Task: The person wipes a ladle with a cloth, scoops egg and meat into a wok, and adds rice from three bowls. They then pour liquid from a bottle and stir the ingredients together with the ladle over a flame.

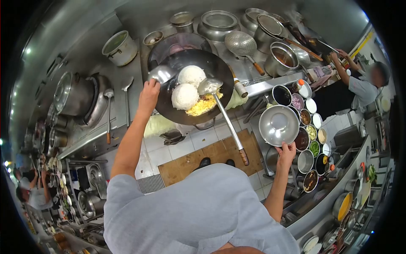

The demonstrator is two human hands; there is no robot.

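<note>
My left hand (150,92) is closed on a small shiny metal bowl (163,73), tipped at the left rim of a dark wok (169,111). In the wok lie two rounded mounds of white rice (191,76) and some yellow scrambled egg (202,106). A long-handled ladle (210,86) rests in the wok beside the rice, its wooden grip pointing toward my body with no hand on it. Out to the right, my right hand (286,153) grips the near rim of a wide steel bowl (279,125), which is above several ingredient containers.
Containers of chopped greens (314,148) and sauces (311,180) crowd the right side. A perforated strainer (240,43) and several pots stand behind the wok. A co-worker (368,86) is at the far right. A brown mat (211,157) covers the floor at my feet.
</note>
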